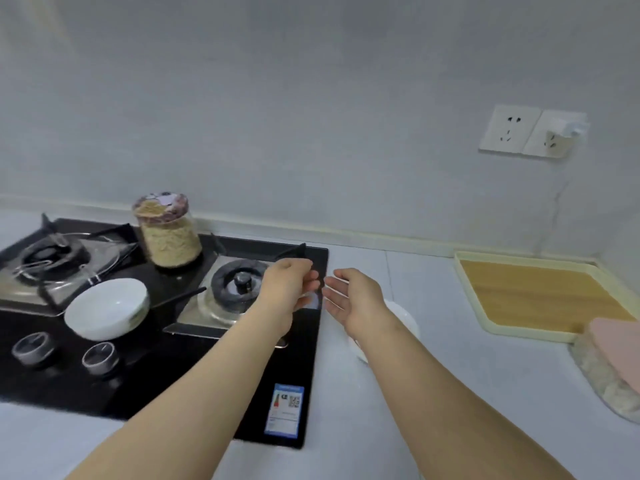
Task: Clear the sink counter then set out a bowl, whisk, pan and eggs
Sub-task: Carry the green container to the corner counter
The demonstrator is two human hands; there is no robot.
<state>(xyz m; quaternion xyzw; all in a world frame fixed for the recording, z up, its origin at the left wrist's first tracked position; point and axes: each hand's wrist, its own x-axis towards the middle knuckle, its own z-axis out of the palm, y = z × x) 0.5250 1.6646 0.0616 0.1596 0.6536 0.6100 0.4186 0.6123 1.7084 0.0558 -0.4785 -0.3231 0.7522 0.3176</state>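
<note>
The person's left hand (289,289) is hovering over the right edge of the black glass gas hob (214,386), with its fingers loosely bent and gripping nothing that shows. The right hand (353,299) is hanging just beside it above the pale grey counter (450,393). Its palm is turning toward the left hand, and its fingers are stretching out straight and holding nothing; the two hands are not touching. A white round ceramic bowl (107,308) is sitting on the hob between the two burners, just behind the two dark round knobs (100,356). A clear glass jar of tan grain with a patterned lid (171,237) is standing behind the bowl. A second white round dish (405,317) is lying on the counter just right of the hob, mostly hidden under the right forearm. A wood-faced tray with a cream rim (533,296) is lying well to the right, near the wall.
</note>
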